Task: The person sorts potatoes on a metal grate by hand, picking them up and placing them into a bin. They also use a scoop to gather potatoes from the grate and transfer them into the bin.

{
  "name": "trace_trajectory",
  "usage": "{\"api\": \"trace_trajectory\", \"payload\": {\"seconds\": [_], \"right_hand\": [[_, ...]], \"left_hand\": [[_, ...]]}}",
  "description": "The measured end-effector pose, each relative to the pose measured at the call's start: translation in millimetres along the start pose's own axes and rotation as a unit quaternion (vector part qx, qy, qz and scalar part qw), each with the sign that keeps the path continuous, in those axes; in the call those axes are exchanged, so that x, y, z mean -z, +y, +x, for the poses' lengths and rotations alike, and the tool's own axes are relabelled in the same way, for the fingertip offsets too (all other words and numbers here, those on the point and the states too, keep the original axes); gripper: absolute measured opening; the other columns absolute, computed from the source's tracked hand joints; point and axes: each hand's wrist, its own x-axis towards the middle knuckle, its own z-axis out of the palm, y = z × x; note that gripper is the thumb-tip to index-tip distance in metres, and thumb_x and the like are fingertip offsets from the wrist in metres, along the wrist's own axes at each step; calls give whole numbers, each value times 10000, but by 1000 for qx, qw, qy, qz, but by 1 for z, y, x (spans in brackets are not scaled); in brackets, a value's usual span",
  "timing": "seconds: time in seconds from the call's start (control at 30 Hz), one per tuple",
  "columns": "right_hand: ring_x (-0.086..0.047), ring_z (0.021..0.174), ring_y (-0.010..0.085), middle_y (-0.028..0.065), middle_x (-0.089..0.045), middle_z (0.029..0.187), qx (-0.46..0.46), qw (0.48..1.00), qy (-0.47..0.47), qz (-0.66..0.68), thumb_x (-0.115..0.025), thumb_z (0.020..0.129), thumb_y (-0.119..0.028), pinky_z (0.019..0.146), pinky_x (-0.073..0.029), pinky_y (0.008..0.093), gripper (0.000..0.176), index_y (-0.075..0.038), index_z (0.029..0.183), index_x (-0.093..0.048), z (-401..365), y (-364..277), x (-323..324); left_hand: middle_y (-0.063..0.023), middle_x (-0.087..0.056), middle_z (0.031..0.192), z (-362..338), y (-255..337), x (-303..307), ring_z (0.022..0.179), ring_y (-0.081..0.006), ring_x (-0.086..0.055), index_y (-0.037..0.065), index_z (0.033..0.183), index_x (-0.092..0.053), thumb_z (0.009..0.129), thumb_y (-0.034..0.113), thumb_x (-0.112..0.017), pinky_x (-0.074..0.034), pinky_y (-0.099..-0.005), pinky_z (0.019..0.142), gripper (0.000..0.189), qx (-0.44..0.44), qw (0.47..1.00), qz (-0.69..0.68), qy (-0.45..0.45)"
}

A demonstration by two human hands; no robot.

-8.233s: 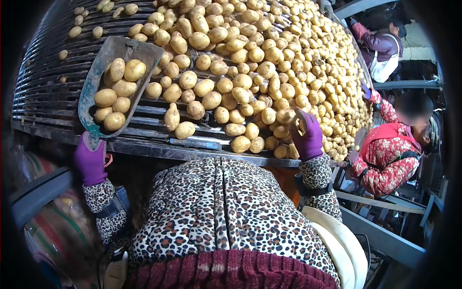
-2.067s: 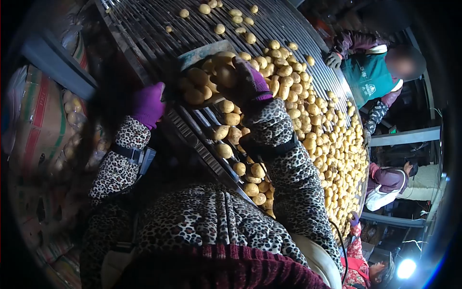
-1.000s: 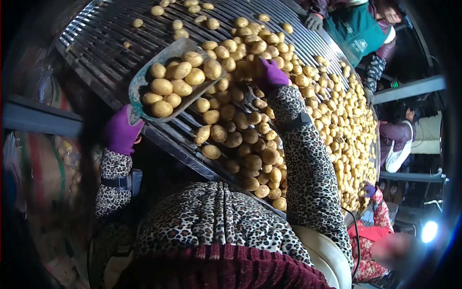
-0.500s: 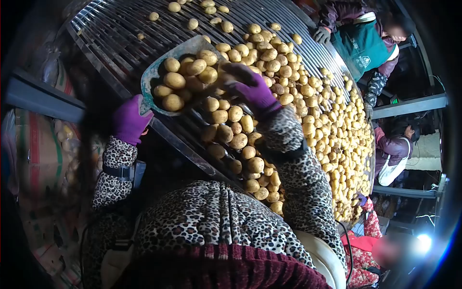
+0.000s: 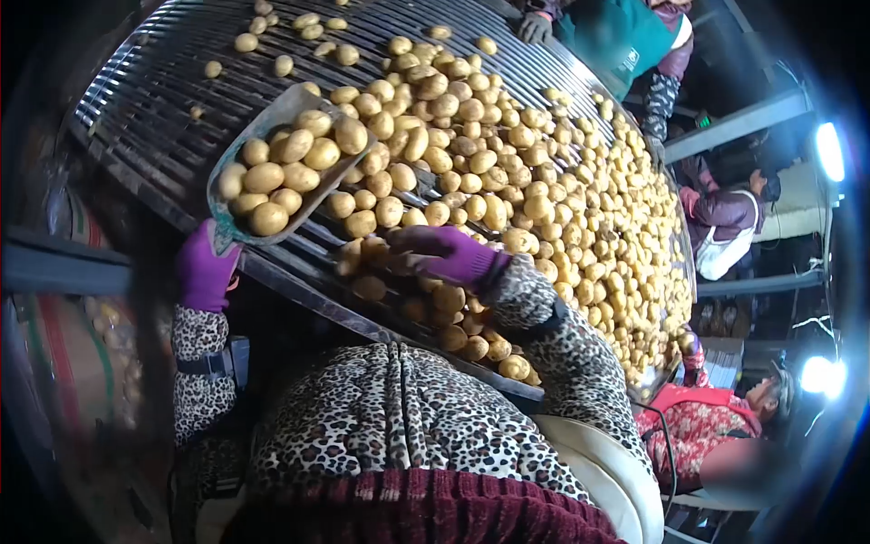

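Observation:
Potatoes [image 5: 494, 213] lie heaped over a slatted metal table [image 5: 172, 118]. My left hand [image 5: 207, 269], in a purple glove, grips the near end of a scoop [image 5: 220, 193] at the table's edge. Several potatoes [image 5: 264, 177] fill the scoop, which rests on the slats. My right hand [image 5: 439, 254], in a purple glove with dark fingers, reaches over the potatoes to the right of the scoop. Its fingertips are blurred beside potatoes near the front edge, and whether they hold one is unclear.
A person in a green apron [image 5: 603, 41] stands across the table. Another person [image 5: 729, 222] is at the far right, and a person in red floral clothing [image 5: 693, 426] is at the lower right. Metal beams [image 5: 739, 122] and bright lamps stand beyond. Sacks [image 5: 68, 354] are at the left.
My right hand has moved away from the scoop, down toward the table's near edge. The scoop looks fuller. The whole view has shifted, with the scoop and table now further left.

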Motion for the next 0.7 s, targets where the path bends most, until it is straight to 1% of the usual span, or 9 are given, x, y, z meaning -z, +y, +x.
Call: {"api": "trace_trajectory", "payload": {"seconds": [0.03, 0.07, 0.1, 0.17, 0.27, 0.37, 0.63, 0.67, 0.7], "right_hand": [[-570, 1148, 180, 111, -599, 1267, 25, 997, -7, -69, -620, 928, -146, 979, -474, 335, 443, -30, 1340, -507, -7, 3, 7], [-567, 1159, 179, 110, -593, 1284, -107, 991, 77, 17, -620, 923, -131, 988, -467, 334, 443, -30, 1340, -509, -32, 12, 27], [-562, 1167, 170, 105, -594, 1285, -38, 992, 117, -17, -613, 924, -109, 991, -464, 322, 435, -35, 1341, -510, -46, 18, 41], [-606, 1092, 167, 107, -625, 1236, -72, 958, 262, -90, -645, 890, -54, 932, -507, 305, 442, -23, 1315, -524, -63, 35, 63], [-651, 1038, 204, 115, -631, 1223, -81, 905, 359, -215, -661, 872, -117, 877, -537, 325, 427, -78, 1284, -555, -78, 43, 87], [-656, 1012, 267, 136, -628, 1190, -131, 837, 339, -409, -674, 851, -230, 859, -540, 356, 436, -148, 1267, -573, -73, 58, 98], [-599, 1093, 342, 163, -596, 1180, -166, 842, 198, -474, -747, 731, -166, 927, -506, 400, 704, -140, 1368, -451, -44, 81, 116], [-599, 1056, 353, 155, -596, 1151, -217, 823, 189, -490, -745, 712, -153, 919, -507, 417, 683, -123, 1338, -471, -31, 78, 113], [-603, 1022, 350, 151, -597, 1129, -200, 817, 179, -510, -722, 726, -169, 903, -510, 420, 611, -119, 1292, -498, -28, 76, 112]], "left_hand": [[-198, -659, 1067, 0, -2, -1, 962, -323, -665, 13, 1213, -572, 715, 184, -802, -533, -388, 831, 575, -9, 1000, 13, 3], [-195, -660, 1063, -1, -6, 0, 959, -316, -667, 12, 1214, -570, 714, 179, -804, -533, -385, 832, 577, -11, 1000, 9, 3], [-191, -662, 1059, -3, -12, 1, 956, -309, -669, 12, 1215, -569, 713, 174, -806, -533, -381, 832, 579, -12, 1000, 5, 3], [-178, -675, 1055, -6, -16, 2, 963, -294, -675, 13, 1219, -574, 731, 153, -793, -534, -379, 825, 553, -21, 1000, 11, 10], [-170, -678, 1046, -6, -3, 10, 959, -284, -678, 16, 1215, -579, 731, 153, -792, -535, -374, 822, 546, -5, 1000, -9, -6], [-171, -668, 999, -7, -4, 8, 902, -305, -674, 19, 1186, -580, 707, 174, -805, -541, -382, 789, 552, -20, 999, 35, 16], [-168, -665, 965, -6, 18, 14, 843, -292, -668, 28, 1176, -576, 718, 137, -789, -539, -398, 750, 517, 1, 1000, -4, -15], [-166, -664, 961, -6, 23, 16, 835, -284, -668, 27, 1177, -573, 722, 125, -784, -538, -400, 749, 511, 11, 1000, -7, -23], [-160, -650, 905, -6, 31, 18, 796, -264, -660, 20, 1167, -570, 736, 92, -766, -555, -402, 688, 479, 59, 995, -70, -38]]}}
